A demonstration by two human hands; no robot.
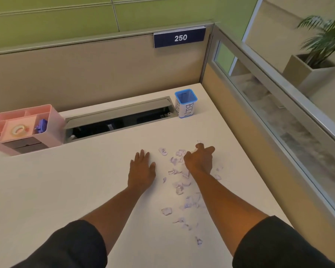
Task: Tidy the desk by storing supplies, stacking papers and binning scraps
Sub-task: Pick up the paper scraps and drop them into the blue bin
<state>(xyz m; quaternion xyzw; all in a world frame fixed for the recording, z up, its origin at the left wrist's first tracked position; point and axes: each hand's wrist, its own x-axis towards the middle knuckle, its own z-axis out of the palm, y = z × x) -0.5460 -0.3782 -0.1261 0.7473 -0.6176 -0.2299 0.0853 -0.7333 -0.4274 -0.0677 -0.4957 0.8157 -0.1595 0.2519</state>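
Paper scraps (179, 187) lie between flat, open left hand (142, 169) and right hand (199, 161), curled, pinching scraps.

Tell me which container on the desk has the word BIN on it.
The small blue-rimmed white cup by the back right corner; the pink organizer at the left bears no writing.

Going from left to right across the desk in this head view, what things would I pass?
Pink organizer → open cable tray → left hand, flat on the desk → right hand, fingers curled among the paper scraps. The blue-rimmed bin sits farther back, roughly above the scraps.
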